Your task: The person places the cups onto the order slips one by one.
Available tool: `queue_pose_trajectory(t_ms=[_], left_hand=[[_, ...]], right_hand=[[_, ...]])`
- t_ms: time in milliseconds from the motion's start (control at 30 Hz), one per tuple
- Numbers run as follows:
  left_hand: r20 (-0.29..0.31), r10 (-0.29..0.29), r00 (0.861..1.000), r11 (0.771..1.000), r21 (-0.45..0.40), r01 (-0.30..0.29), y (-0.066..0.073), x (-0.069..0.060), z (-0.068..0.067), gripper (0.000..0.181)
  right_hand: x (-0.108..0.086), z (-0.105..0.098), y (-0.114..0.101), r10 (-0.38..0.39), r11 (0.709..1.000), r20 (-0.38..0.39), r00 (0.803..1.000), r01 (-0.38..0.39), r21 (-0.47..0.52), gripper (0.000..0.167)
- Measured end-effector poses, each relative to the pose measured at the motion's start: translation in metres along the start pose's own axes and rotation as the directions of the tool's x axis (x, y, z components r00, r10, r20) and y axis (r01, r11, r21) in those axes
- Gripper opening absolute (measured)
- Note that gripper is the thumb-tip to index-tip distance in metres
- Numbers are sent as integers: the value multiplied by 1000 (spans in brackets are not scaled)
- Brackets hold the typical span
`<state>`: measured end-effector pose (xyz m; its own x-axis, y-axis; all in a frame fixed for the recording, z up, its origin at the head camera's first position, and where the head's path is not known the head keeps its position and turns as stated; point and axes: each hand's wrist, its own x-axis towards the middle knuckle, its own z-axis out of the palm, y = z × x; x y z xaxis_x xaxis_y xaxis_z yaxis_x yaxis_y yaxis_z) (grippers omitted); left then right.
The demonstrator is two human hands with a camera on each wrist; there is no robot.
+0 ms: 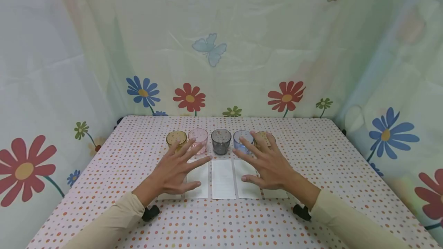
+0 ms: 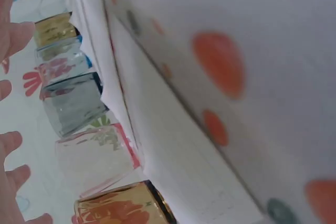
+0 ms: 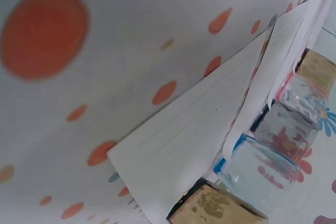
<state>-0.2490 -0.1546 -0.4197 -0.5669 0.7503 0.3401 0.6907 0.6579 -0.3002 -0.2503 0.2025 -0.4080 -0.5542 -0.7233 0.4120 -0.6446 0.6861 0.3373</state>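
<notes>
Both hands hover with fingers spread over a row of white paper slips and hold nothing. The left hand [image 1: 176, 170] is above the left slips, fingertips towards an amber glass [image 1: 175, 135] and a pink glass [image 1: 199, 135]. Over the right slips, the right hand [image 1: 271, 166] partly hides a blue glass [image 1: 238, 135] and a second amber glass [image 1: 263, 136]. A grey glass [image 1: 221, 141] stands between the hands, behind the middle slip [image 1: 223, 180]. In the right wrist view, faint lines show on the nearest slip [image 3: 184, 129]; no right-hand fingers appear there.
The table [image 1: 221, 226] has a dotted cover. Flower-printed curtains [image 1: 221, 22] hang behind it and at both sides. A black strap piece [image 1: 150, 213] sits under the left wrist, another black piece [image 1: 302, 212] under the right.
</notes>
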Motion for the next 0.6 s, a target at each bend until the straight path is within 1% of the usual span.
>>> queue_pose_trajectory(t_ms=[133,233,367,600], left_hand=[[-1,-32,999,996,-79,32,0,-1,-3,80],[13,-55,998,991,-122,56,-1,-2,-4,80],[41,-79,996,987,-136,84,-3,-3,-4,80],[32,-120,992,977,-173,123,-6,-6,-4,79]], right_hand=[[2,0,0,3,1000,-23,1000,-3,21,83],[5,1,0,17,999,-43,999,-15,35,83],[10,3,0,32,999,-53,998,-30,45,83],[21,6,-4,35,997,-74,997,-29,74,80]])
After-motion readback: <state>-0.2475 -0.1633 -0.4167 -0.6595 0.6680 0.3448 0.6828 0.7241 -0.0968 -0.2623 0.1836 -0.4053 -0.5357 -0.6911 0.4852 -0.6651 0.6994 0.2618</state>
